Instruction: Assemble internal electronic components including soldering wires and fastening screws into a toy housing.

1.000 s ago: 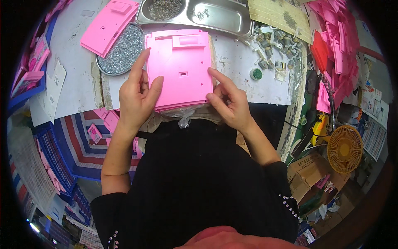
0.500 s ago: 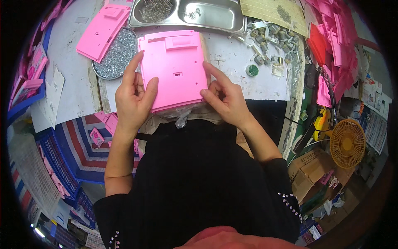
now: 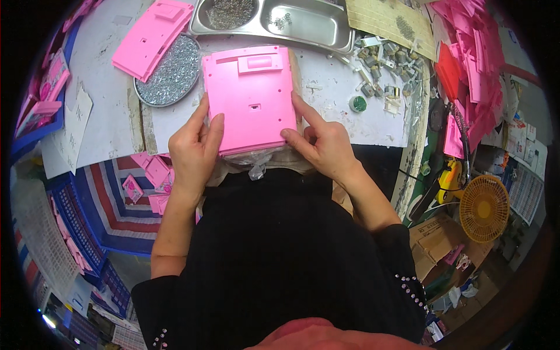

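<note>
- Pink plastic panel (image 3: 252,99) lies flat at the near edge of the white worktable (image 3: 105,122), its long axis running from me toward the far side, raised tab at the far end.
- I see my left hand (image 3: 192,149) clasping the panel's near left edge, thumb over the top face, fingers curled at the side.
- My right hand (image 3: 324,146) presses the near right corner, index finger stretched along the right edge, the other fingers half bent on it; both hands are equally near.
- Crumpled clear plastic (image 3: 256,166) shows just beneath the near edge.
- Left and far: a round dish of silvery bits (image 3: 172,76) with another pink panel (image 3: 151,38) overlapping it.
- Far: a steel tray (image 3: 303,20).
- Right: small metal parts (image 3: 382,64) and a green cap (image 3: 357,104).
</note>
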Available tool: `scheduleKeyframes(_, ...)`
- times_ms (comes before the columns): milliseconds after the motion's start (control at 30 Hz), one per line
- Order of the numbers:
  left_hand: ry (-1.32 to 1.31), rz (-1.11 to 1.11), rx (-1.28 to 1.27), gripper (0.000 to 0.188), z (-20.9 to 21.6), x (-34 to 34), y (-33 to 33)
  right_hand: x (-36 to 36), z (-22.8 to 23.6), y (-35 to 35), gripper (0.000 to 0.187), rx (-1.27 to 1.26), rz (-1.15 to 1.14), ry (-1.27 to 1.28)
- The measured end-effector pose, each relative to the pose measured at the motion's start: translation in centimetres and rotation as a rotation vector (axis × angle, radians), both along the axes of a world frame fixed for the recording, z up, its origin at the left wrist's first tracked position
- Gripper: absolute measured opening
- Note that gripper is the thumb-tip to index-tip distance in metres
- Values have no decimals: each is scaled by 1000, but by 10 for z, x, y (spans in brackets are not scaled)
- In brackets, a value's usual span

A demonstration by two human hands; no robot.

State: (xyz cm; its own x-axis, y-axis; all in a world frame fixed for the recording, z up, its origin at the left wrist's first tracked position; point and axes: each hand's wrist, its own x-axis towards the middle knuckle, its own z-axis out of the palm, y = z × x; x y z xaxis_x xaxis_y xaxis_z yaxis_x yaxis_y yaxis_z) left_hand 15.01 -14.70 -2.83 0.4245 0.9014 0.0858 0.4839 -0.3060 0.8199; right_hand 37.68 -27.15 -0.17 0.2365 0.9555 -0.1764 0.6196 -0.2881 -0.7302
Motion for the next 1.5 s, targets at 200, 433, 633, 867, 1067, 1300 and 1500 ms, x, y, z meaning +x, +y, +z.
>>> scheduleKeyframes(200,96,-145,-101,46,19,-13,21,29,24,16,59,-151,136,8)
scheduleKeyframes(433,228,46,339,14,19,-32,95,-2,49,143,17,493,335,-271)
scheduleKeyframes(633,281,-33,365,10,6,-33,107,-69,2,250,17,138,736,-708)
scheduleKeyframes(867,342,-7,514,17,1,-33,126,-76,14,263,21,101,836,-683)
scheduleKeyframes(1067,155,-52,184,20,15,-39,121,-77,16,272,25,81,832,-691)
scheduleKeyframes(1300,159,-153,121,18,35,-29,88,-52,11,268,20,296,655,-667)
scheduleKeyframes(1500,-90,-155,127,18,36,-2,85,35,28,175,17,434,151,285)
